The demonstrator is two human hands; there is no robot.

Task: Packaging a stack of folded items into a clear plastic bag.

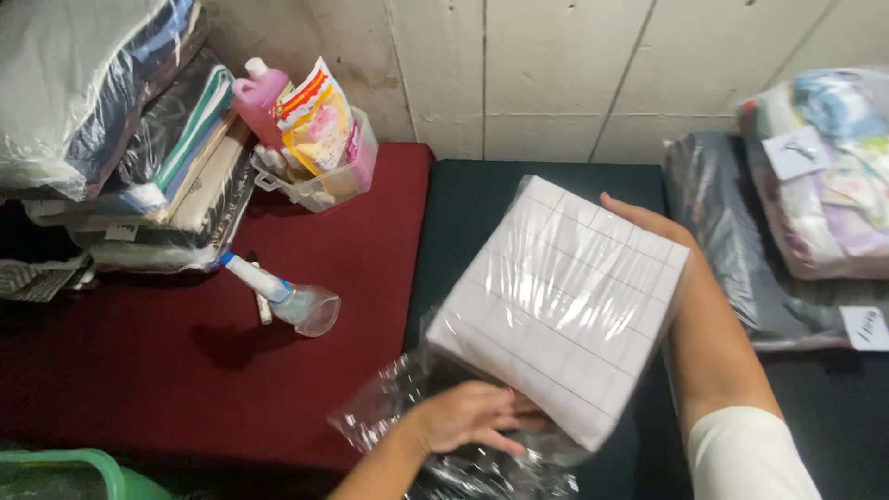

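A white square packet with a thin grid pattern (565,306), wrapped in clear plastic, is held tilted above the dark green surface (463,213). My right hand (648,222) grips its far upper edge, with the forearm running down its right side. My left hand (468,417) is under the packet's near lower edge, fingers on the loose crinkled open end of the clear bag (389,417).
A dark red mat (185,361) covers the left, with a small spray bottle (278,296) lying on it. A clear bin (324,185) holds a pink bottle and a pouch. Bagged folded clothes are stacked at left (120,120) and right (815,185). A green basket rim (65,463) shows bottom left.
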